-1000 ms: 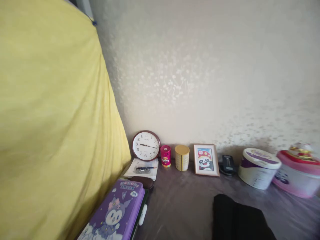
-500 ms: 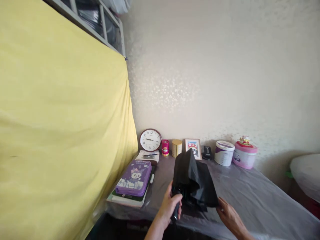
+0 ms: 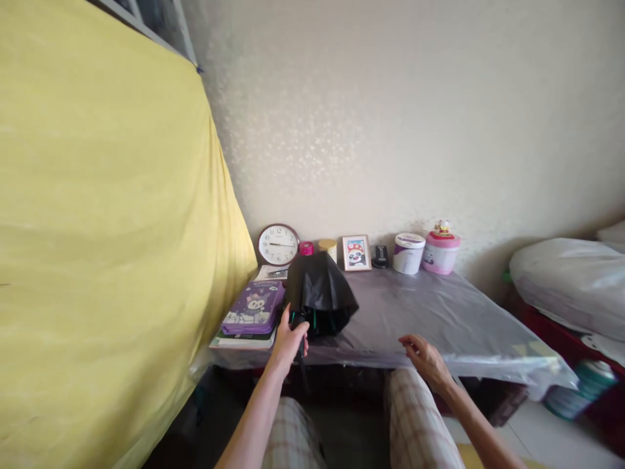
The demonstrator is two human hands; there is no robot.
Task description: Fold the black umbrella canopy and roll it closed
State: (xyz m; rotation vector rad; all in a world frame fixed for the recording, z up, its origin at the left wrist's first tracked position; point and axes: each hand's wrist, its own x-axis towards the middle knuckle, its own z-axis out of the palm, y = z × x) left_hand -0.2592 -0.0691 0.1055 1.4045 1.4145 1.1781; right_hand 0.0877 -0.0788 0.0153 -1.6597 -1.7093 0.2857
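The left hand (image 3: 290, 335) is wrapped around the handle of a black umbrella (image 3: 322, 286); the right hand (image 3: 424, 357) is apart from it, near the front edge of the table (image 3: 400, 312), with fingers loosely bent and nothing visible in its grasp. The umbrella is over the left part of the table, canopy pointing toward the wall, its folds slack and bunched; whether the canopy touches the tabletop cannot be determined. Caution: with only one hand on the umbrella, the loose canopy may swing or spread if the handle turns. A sideways swing to the left could push the purple case (image 3: 256, 305) off the books (image 3: 244, 341) beneath it. A forward thrust could knock the pink can (image 3: 306, 248) or the yellow-lidded can (image 3: 327, 245), since the canopy partly hides both from view. A swing to the right could tip the picture frame (image 3: 356, 253).
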